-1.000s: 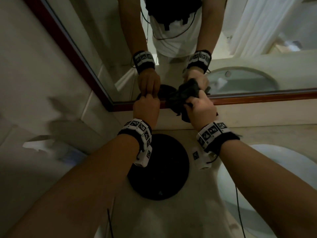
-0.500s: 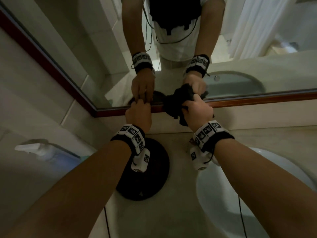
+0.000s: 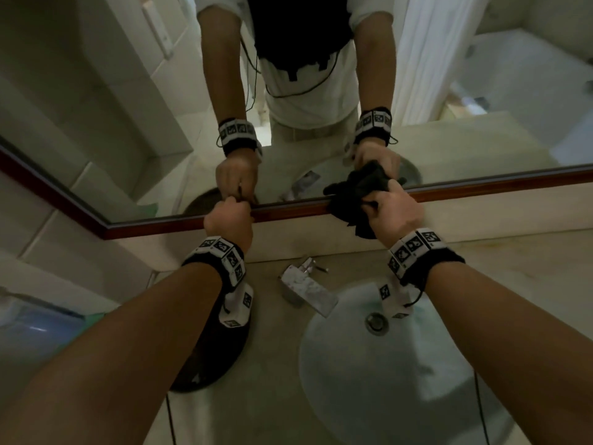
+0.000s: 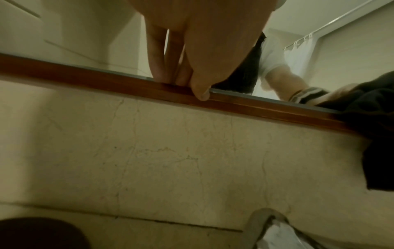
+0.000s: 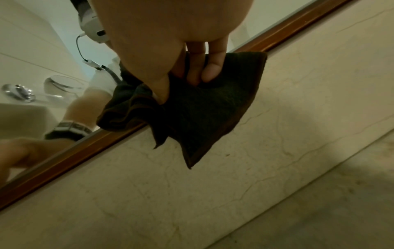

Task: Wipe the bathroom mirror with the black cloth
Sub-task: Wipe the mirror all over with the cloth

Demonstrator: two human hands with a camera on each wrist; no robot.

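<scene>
The bathroom mirror has a brown wooden frame along its lower edge. My right hand grips the bunched black cloth and holds it against the glass and frame at the bottom edge. In the right wrist view the thumb and curled fingers pinch the cloth, and one corner hangs over the beige wall. My left hand holds nothing. Its fingertips and thumb rest on the frame, left of the cloth.
Under the mirror runs a beige stone backsplash and counter. A metal faucet and round basin lie below my right arm. A black round object sits below my left wrist, and a pale blue item at far left.
My right hand has slid the cloth to the right along the mirror's lower edge, away from the left hand. The view has shifted right, and the faucet and basin now show.
</scene>
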